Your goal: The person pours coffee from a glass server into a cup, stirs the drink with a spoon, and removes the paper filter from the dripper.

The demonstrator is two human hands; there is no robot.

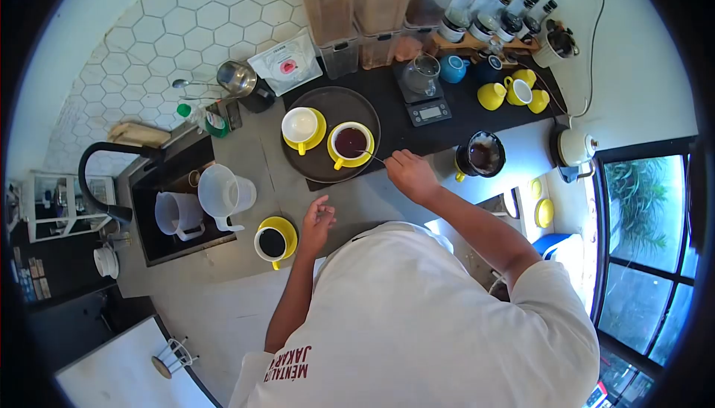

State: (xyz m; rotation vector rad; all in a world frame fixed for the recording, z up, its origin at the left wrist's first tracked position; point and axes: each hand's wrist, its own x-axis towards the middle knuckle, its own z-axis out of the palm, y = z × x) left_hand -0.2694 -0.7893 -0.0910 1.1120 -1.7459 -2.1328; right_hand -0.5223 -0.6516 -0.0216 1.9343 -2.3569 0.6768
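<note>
My right hand (pixel 411 176) grips the handle of a thin metal spoon (pixel 370 155), whose far end is in the dark drink of a yellow cup (pixel 351 142). That cup stands on a yellow saucer on a round dark tray (pixel 328 99). Beside it on the tray is a white-lined yellow cup (pixel 299 125) with no dark drink in it. My left hand (pixel 319 219) hovers near the counter's front edge, fingers apart and holding nothing. Left of it, a cup of black liquid (pixel 271 242) rests on a yellow saucer (pixel 288 230).
A dripper with a dark filter (pixel 481 155) stands right of my right hand. Behind are a scale (pixel 430 113) with a glass server (pixel 421 75) and several yellow cups (pixel 491 96). Two plastic pitchers (pixel 220 190) are at the sink (pixel 143 219) on the left.
</note>
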